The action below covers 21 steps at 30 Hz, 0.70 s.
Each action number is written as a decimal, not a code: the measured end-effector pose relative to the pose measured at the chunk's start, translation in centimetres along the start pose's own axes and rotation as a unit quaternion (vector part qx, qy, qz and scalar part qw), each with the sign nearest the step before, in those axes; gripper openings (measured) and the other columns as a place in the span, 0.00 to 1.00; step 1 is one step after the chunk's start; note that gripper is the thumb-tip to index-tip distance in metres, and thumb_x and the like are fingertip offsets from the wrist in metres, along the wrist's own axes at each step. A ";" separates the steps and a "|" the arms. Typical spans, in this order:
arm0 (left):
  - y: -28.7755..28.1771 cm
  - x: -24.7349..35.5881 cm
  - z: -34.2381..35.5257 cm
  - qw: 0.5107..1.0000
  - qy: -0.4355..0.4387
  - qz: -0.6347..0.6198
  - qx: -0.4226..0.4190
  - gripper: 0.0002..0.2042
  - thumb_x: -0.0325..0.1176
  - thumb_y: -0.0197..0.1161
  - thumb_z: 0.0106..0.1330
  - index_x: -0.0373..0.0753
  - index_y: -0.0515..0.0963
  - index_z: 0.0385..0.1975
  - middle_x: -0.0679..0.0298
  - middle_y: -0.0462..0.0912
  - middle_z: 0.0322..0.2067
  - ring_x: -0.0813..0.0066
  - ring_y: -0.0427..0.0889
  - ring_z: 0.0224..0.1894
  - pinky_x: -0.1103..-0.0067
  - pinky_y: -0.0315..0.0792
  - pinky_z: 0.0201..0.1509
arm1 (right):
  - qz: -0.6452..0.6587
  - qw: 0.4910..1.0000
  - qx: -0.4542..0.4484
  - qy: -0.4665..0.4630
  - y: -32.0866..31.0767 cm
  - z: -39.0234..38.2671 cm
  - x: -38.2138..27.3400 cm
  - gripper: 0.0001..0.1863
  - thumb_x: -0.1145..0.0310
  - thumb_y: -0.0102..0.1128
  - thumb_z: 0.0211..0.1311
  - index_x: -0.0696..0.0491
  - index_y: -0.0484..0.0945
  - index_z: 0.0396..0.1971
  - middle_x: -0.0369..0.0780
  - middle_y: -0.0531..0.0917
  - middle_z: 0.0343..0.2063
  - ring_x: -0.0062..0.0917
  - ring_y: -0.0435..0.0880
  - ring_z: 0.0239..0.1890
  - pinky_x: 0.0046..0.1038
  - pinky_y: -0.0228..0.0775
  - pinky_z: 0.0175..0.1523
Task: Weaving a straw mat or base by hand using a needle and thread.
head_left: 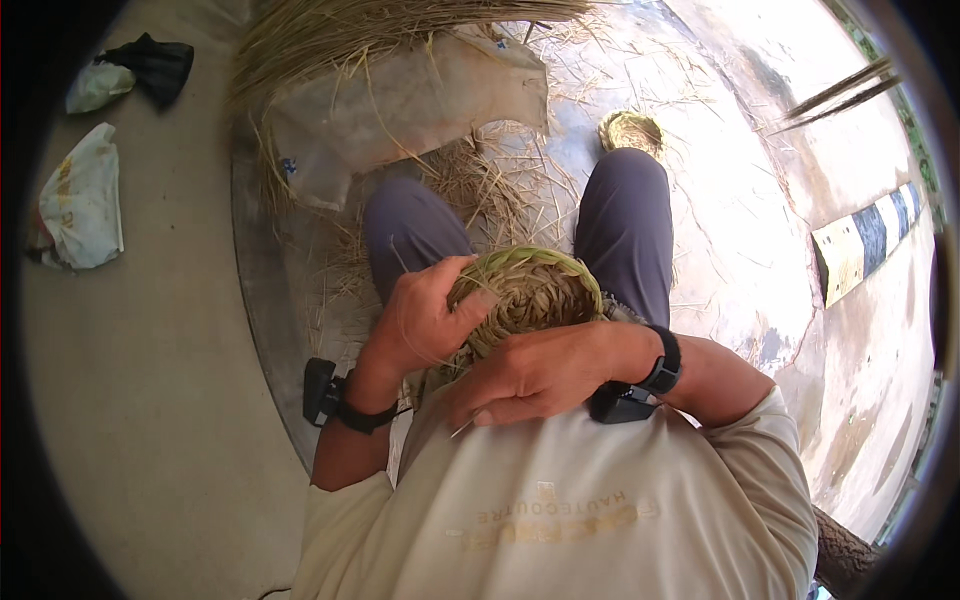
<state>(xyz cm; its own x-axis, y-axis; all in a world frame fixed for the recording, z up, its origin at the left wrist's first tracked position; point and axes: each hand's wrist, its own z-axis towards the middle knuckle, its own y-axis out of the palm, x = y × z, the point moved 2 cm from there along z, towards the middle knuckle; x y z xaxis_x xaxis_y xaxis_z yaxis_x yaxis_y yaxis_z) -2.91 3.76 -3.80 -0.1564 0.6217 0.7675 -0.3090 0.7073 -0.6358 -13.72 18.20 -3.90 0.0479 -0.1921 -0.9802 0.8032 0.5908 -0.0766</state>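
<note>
A small round basket (540, 295) woven from straw, with a greenish braided rim, rests at my lap between my knees, its hollow facing up. My left hand (425, 315) is closed on the left side of its rim, the thumb laid over the edge toward the inside. Across the near side of the basket lies my right hand (545, 370), fingers curled together. A thin, pale, needle-like piece (461, 429) sticks out below its fingertips; most of it is hidden in the grip. Fine loose strands hang by my left hand.
A second small woven basket (632, 133) stands beyond my right knee. Long straw (400, 25) is heaped at the far edge near a plastic sheet (400, 115), with loose straw (480, 185) scattered below. Plastic bags (85, 200) lie left; a striped block (868, 240) is right.
</note>
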 end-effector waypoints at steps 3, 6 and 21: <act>0.4 -0.3 -0.2 0.998 -0.063 0.030 -0.002 0.13 0.35 0.65 0.72 0.30 0.80 0.46 0.40 0.85 0.33 0.38 0.86 0.40 0.60 0.79 0.39 | -0.028 0.995 0.088 -0.034 -0.5 -1.9 0.2 0.16 0.66 0.52 0.81 0.63 0.80 0.55 0.55 0.85 0.52 0.49 0.83 0.60 0.42 0.76 0.63; 0.8 -1.0 -0.4 0.996 -0.087 0.027 0.015 0.12 0.35 0.66 0.73 0.31 0.81 0.45 0.41 0.85 0.33 0.39 0.86 0.39 0.59 0.79 0.39 | -0.100 0.960 0.261 -0.018 -1.6 -6.1 -0.9 0.17 0.64 0.51 0.82 0.64 0.81 0.52 0.55 0.86 0.53 0.47 0.80 0.65 0.42 0.75 0.66; -2.9 -2.3 -0.5 0.974 -0.077 0.142 0.162 0.12 0.30 0.62 0.74 0.29 0.81 0.51 0.45 0.88 0.35 0.52 0.91 0.37 0.68 0.81 0.41 | -0.056 0.580 0.805 0.111 -1.5 -25.5 -3.9 0.23 0.60 0.53 0.82 0.62 0.79 0.63 0.32 0.81 0.33 0.08 0.67 0.21 0.13 0.51 0.22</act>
<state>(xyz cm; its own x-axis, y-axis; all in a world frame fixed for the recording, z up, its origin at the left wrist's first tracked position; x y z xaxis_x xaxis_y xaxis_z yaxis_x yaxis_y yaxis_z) -1.22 0.47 -3.74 -0.4096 0.7008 0.5841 -0.5085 0.3562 -0.7839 -30.24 38.07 -4.58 0.0068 0.0519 -0.9986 0.3155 -0.9478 -0.0471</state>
